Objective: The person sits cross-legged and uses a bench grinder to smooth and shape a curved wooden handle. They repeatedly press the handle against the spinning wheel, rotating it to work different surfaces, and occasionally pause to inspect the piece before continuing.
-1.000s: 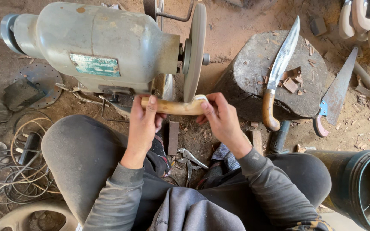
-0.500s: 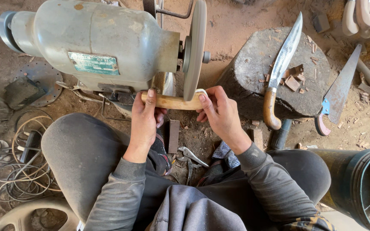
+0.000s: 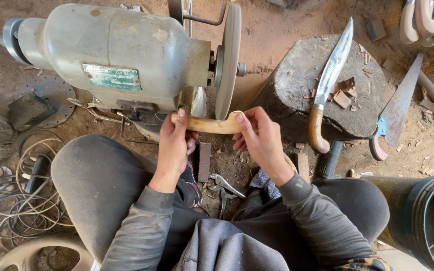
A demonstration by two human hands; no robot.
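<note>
Hands (image 3: 177,143) (image 3: 259,138) gripping wooden handle (image 3: 209,124), touching grinding wheel (image 3: 228,60) edge

Your single head camera looks almost straight down from above your lap, close enough that your knees fill the lower frame. It faces forward over the grinder (image 3: 121,55) toward the stump (image 3: 297,95), with the dirt floor (image 3: 277,30) running to the top edge.

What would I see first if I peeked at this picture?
A big grey grinding machine fills the upper left, its round wheel on edge. Just below the wheel, the left hand and right hand hold a curved wooden handle by its ends. To the right, a long knife lies on a stump.
</note>
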